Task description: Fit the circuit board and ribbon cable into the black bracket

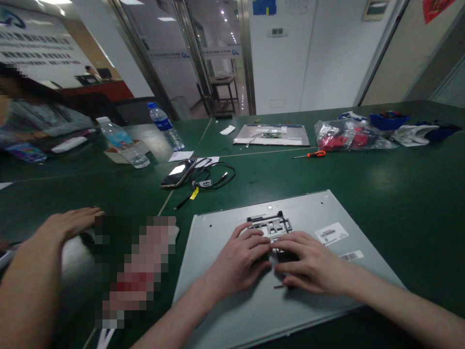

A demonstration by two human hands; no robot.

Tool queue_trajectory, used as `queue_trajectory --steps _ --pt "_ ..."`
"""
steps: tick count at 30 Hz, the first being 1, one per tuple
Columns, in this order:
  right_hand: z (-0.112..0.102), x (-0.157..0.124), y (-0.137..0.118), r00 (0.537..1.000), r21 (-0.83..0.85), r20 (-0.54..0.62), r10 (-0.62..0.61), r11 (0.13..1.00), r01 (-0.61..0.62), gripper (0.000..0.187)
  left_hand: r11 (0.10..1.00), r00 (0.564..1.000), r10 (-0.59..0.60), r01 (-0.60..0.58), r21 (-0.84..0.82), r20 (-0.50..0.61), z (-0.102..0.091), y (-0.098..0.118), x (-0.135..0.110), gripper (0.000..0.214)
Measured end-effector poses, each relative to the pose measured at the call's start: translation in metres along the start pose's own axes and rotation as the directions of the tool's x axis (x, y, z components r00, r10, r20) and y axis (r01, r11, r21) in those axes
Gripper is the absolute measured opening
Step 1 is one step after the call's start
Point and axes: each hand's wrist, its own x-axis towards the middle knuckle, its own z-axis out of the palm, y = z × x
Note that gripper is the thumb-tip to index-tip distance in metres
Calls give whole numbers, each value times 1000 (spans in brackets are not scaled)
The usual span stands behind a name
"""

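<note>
The panel (214,242) lies on the table (410,194), long axis seemingly left to right, its 2 labels (331,233) too small to read. Left hand (245,257) and right hand (308,264) bend over the central bracket (278,225); I cannot tell whether either grips. A screwdriver (316,154) lies well beyond the far edge.

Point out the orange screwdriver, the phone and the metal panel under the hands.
Orange screwdriver (312,155): head view, on its handle.
Phone (178,173): head view, on its screen.
Metal panel (218,240): head view, on its bare surface, toward the picture's left.
</note>
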Motion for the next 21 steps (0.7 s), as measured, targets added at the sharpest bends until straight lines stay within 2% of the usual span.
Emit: queue_trajectory --steps 5,14,21 --pt "3 0 2 1000 -25 -7 19 999 -19 28 1000 1000 -13 13 -15 6 -1 2 1 25" --pt "2 2 2 1000 -46 -10 18 999 -19 29 999 999 -26 26 -30 -23 -1 2 1 11" --pt "1 2 2 1000 -54 -12 8 998 -8 31 1000 1000 2 -2 0 -31 -2 2 -1 11"
